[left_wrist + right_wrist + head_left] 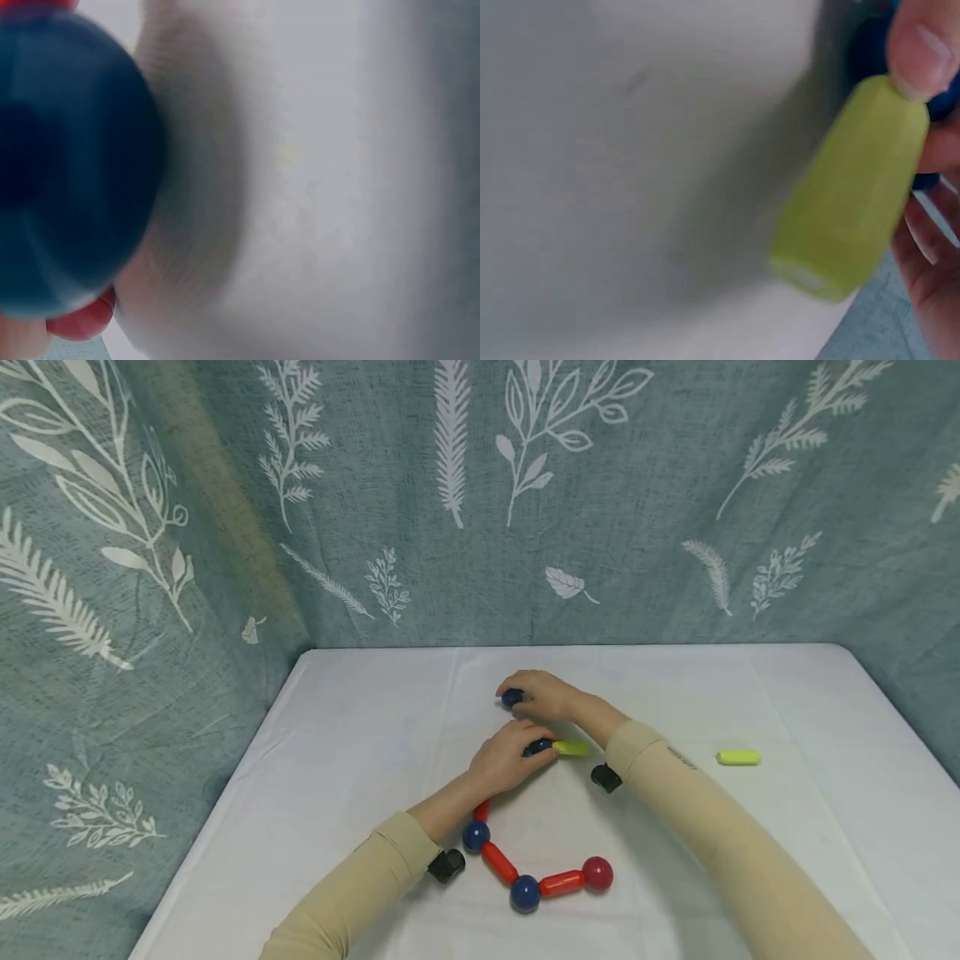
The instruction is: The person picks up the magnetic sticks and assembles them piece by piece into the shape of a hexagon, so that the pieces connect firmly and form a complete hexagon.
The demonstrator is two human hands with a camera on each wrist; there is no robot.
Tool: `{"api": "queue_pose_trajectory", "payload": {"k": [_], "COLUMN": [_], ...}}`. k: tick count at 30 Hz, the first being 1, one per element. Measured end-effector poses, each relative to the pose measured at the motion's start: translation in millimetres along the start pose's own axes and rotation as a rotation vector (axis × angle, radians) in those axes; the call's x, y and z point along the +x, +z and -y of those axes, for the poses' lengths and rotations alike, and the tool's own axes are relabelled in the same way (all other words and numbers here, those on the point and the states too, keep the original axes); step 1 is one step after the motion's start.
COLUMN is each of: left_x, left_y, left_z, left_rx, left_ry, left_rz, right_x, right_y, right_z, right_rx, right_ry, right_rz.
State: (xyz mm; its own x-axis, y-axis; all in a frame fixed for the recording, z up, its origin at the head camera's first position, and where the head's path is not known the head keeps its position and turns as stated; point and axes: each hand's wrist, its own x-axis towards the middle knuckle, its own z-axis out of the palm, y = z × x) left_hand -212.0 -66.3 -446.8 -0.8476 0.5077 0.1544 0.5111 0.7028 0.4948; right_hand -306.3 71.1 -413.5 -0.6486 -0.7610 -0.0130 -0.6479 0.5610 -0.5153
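Observation:
In the head view my left hand (504, 758) grips a blue ball (539, 747), from which a yellow rod (573, 748) sticks out to the right. Just beyond it, my right hand (551, 695) holds another blue ball (512, 697) in its fingers. Up close in the right wrist view is the yellow rod (851, 199), with a thumb (921, 60) at its narrow end. A chain of red rods and balls leads from under my left forearm to a red ball (597, 873). A large blue ball (75, 172) fills the left side of the left wrist view.
A loose yellow rod (738, 757) lies to the right on the white-covered table (375, 710). The chain includes a blue ball (476, 837) and another blue ball (525, 894), joined by a red rod (499, 862). A leaf-patterned curtain (480, 577) hangs behind the table.

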Motion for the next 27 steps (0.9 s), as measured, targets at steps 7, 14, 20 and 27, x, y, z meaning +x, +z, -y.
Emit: {"api": "queue_pose_trajectory", "payload": {"k": [7, 14, 20, 27], "left_x": [0.6, 2.0, 1.7, 3.3], "left_y": [1.7, 2.7, 2.9, 5.4], "left_z": [-1.5, -0.9, -0.8, 0.0], "left_rx": [-0.002, 0.002, 0.001, -0.001], "left_ry": [-0.034, -0.087, -0.087, -0.081], "left_rz": [0.003, 0.022, 0.023, 0.013], "right_x": [-33.1, -79.9, -115.1, -140.5], "right_y": [2, 1, 7, 15], "right_z": [-21, -41, -43, -33], "right_rx": [0.075, 0.111, 0.188, 0.339], "right_ry": [0.101, 0.171, 0.316, 0.376], "right_rz": [-0.146, -0.239, -0.274, -0.266]}}
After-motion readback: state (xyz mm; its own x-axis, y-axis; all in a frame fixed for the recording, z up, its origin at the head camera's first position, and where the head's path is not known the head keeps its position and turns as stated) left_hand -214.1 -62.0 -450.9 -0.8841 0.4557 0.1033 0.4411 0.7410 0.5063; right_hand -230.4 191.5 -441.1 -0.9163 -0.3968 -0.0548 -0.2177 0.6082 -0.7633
